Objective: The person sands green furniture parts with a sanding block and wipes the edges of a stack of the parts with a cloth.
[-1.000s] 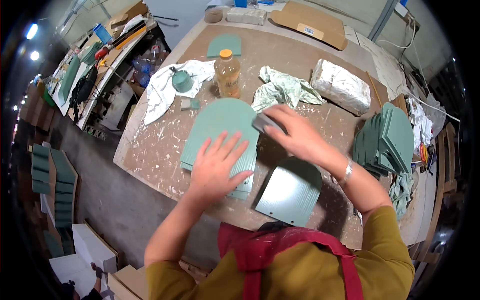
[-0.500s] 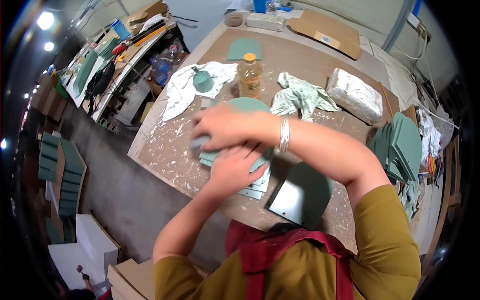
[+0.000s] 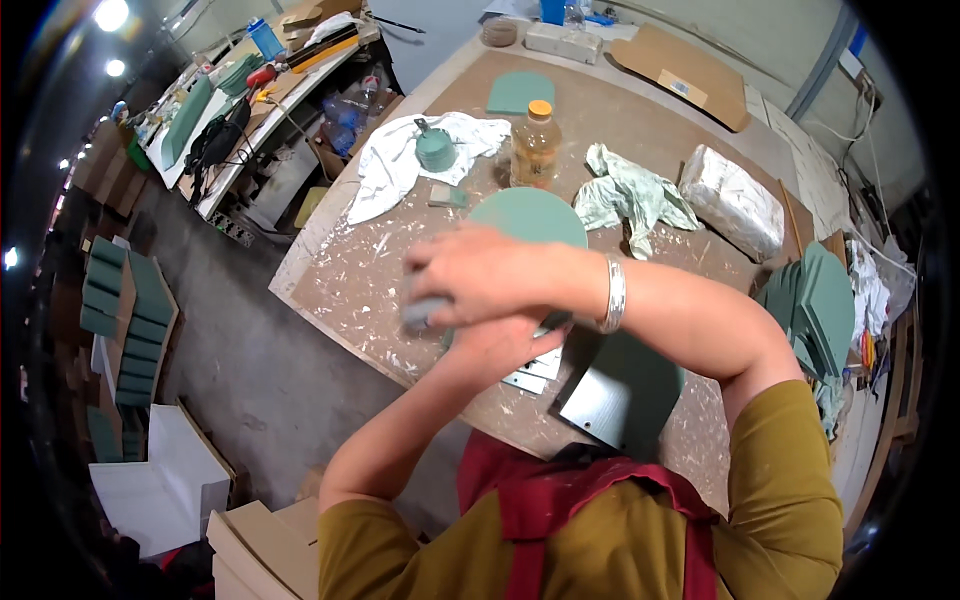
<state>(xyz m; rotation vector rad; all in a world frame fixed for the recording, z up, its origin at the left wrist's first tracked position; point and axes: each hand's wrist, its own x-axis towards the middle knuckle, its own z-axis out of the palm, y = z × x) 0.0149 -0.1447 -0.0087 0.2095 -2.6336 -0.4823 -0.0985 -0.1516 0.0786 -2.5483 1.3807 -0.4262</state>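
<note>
A stack of green round-topped boards [image 3: 535,210] lies near the table's front left. My right hand [image 3: 475,272] reaches across over it, closed around a small grey block [image 3: 426,312] at the stack's left edge. Hand and block are smeared by motion. Beneath my right wrist, my left hand [image 3: 490,348] rests on the stack, thumb stretched out; its other fingers are mostly hidden. Just right of the stack lies a dark green board [image 3: 625,395] with a shiny front part. Behind the stack stand a bottle of amber liquid [image 3: 536,150] and a small green-grey block [image 3: 447,196].
A green pot [image 3: 435,150] sits on a white cloth [image 3: 385,175]. Right of the bottle lie a crumpled pale green cloth [image 3: 635,200] and a wrapped package [image 3: 732,203]. More green boards [image 3: 815,300] lean at the right. Cardboard [image 3: 680,75] lies at the back.
The view has shifted, so the table's things sit farther right. My right hand has moved nearer to me along the stack's left edge with the grey block, covering more of my left hand's fingers.
</note>
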